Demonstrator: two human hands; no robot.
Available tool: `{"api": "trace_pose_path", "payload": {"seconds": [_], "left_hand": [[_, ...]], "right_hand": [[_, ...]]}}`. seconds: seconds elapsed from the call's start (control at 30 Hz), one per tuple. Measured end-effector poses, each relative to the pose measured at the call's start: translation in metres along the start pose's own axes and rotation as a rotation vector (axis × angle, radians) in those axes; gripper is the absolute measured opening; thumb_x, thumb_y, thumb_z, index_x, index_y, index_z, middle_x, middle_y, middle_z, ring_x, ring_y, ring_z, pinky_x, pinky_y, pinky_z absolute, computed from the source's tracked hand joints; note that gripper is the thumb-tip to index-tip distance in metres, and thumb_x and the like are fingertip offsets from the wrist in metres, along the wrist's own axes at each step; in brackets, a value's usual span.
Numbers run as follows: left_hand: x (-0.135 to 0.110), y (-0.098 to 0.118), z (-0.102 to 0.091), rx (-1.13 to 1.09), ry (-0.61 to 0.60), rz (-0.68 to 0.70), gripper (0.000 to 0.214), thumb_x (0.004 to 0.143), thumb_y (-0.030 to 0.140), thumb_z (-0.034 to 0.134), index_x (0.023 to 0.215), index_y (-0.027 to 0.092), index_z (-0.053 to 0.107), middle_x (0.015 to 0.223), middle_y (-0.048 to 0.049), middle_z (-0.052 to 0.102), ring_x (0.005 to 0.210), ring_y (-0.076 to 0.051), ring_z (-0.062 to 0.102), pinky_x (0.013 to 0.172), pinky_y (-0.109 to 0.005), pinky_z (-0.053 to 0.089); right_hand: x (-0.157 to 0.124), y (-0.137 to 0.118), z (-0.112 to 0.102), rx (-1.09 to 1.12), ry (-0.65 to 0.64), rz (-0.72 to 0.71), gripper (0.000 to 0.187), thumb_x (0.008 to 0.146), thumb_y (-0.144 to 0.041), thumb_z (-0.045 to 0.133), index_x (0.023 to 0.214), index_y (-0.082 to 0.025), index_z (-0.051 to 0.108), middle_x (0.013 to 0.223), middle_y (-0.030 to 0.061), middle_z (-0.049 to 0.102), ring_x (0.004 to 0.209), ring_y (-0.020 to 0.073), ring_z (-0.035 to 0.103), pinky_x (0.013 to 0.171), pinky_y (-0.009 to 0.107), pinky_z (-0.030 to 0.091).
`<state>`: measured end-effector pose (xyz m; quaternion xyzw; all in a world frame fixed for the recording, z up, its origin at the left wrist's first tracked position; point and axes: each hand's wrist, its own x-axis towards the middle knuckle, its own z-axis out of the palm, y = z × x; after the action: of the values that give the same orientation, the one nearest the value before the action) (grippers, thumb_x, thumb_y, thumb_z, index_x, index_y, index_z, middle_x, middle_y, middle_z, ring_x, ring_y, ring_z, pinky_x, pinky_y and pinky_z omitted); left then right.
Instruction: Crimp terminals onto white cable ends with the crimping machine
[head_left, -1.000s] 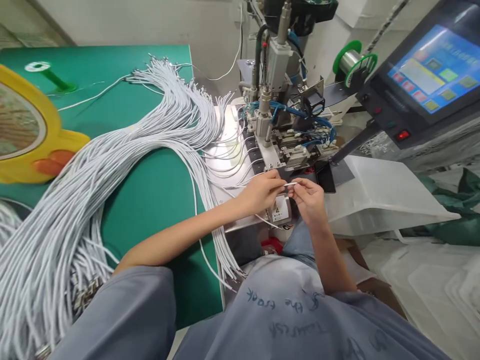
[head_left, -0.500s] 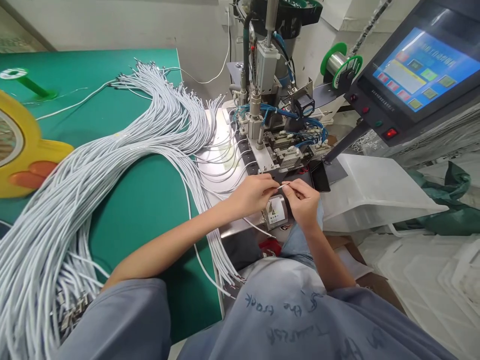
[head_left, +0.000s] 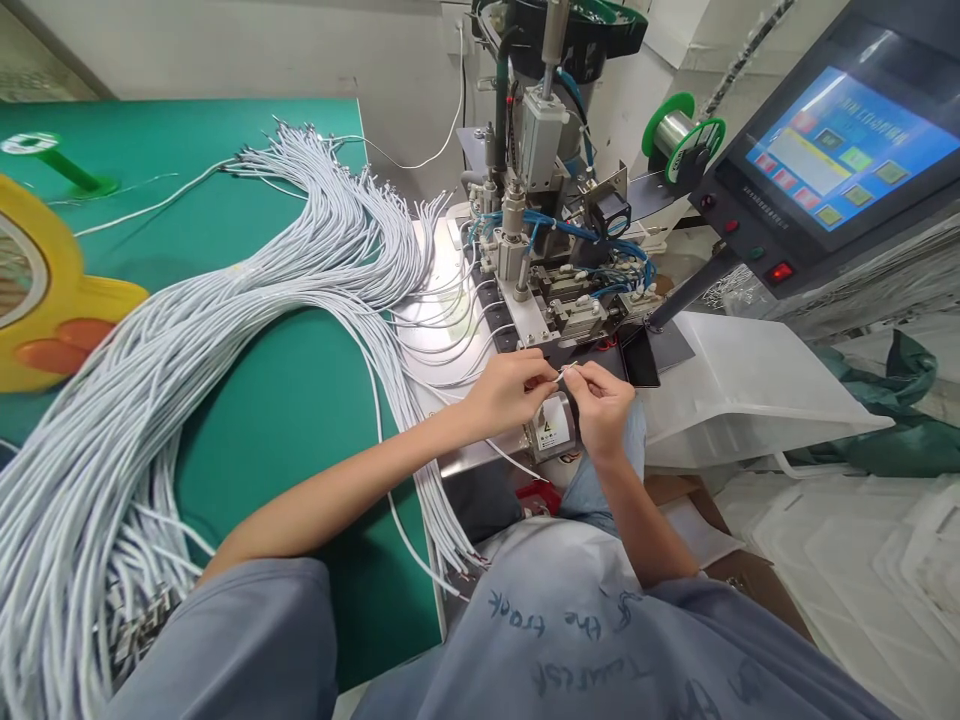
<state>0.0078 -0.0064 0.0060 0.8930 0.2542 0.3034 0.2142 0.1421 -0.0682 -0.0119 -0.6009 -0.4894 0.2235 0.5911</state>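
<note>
My left hand (head_left: pixel 514 388) pinches a thin white cable (head_left: pixel 560 376) close to its end, in front of the machine (head_left: pixel 536 310). Fingertips of my right hand (head_left: pixel 602 400) are closed on the tip of that same cable, almost touching the left fingers. The fine wires at the tip are too small to make out. Left of my hands, a large bundle of white cables (head_left: pixel 285 270) lies across the green table (head_left: pixel 270 400). Several single cables run from the bundle to the edge of the machine.
A control screen (head_left: pixel 847 150) on a post (head_left: pixel 690 290) stands at the right, near a solder wire spool (head_left: pixel 679 135). Below it is a white plastic bin (head_left: pixel 765 380). A yellow duck-shaped object (head_left: pixel 67 290) and a green spool (head_left: pixel 67 170) are on the left.
Both hands stay close together on the cable. The right fingers have shifted slightly, and the cable's end now tilts up more. The view has moved a little.
</note>
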Motion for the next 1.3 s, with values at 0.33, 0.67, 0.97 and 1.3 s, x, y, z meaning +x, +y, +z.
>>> {"api": "trace_pose_path", "payload": {"seconds": [0.33, 0.67, 0.97, 1.3], "left_hand": [[0.003, -0.009, -0.004, 0.574, -0.131, 0.297, 0.030, 0.085, 0.005, 0.034, 0.077, 0.013, 0.062, 0.070, -0.0052, 0.056, 0.061, -0.014, 0.050, 0.054, -0.027, 0.036], [0.002, -0.007, 0.005, 0.378, -0.417, -0.037, 0.023, 0.080, 0.006, 0.042, 0.084, 0.012, 0.064, 0.076, -0.0046, 0.057, 0.058, -0.011, 0.055, 0.052, -0.022, 0.036], [0.003, -0.031, 0.018, 0.483, -0.530, -0.008, 0.025, 0.078, 0.001, 0.041, 0.090, 0.008, 0.061, 0.086, -0.0105, 0.057, 0.072, -0.016, 0.059, 0.063, -0.025, 0.045], [0.001, -0.032, 0.016, 0.468, -0.515, 0.054, 0.031, 0.080, 0.002, 0.039, 0.103, 0.008, 0.059, 0.088, -0.0103, 0.057, 0.078, -0.017, 0.061, 0.066, -0.026, 0.047]], "right_hand": [[0.020, 0.015, -0.014, -0.054, -0.292, 0.031, 0.026, 0.075, -0.028, 0.057, 0.052, -0.018, 0.051, 0.052, -0.0042, 0.033, 0.049, 0.0087, 0.031, 0.048, 0.026, 0.028], [0.012, 0.041, -0.001, 0.015, -0.183, 0.137, 0.024, 0.075, -0.036, 0.054, 0.060, -0.017, 0.059, 0.058, -0.0011, 0.047, 0.055, 0.0114, 0.042, 0.053, 0.026, 0.034], [0.030, 0.073, 0.000, 0.073, -0.297, 0.388, 0.022, 0.066, -0.036, 0.056, 0.067, -0.016, 0.062, 0.058, -0.0018, 0.053, 0.054, 0.0106, 0.045, 0.053, 0.025, 0.038], [0.031, 0.072, 0.005, 0.134, -0.324, 0.468, 0.022, 0.062, -0.038, 0.061, 0.062, -0.017, 0.058, 0.053, -0.0040, 0.051, 0.051, 0.0091, 0.046, 0.051, 0.024, 0.041]]}}
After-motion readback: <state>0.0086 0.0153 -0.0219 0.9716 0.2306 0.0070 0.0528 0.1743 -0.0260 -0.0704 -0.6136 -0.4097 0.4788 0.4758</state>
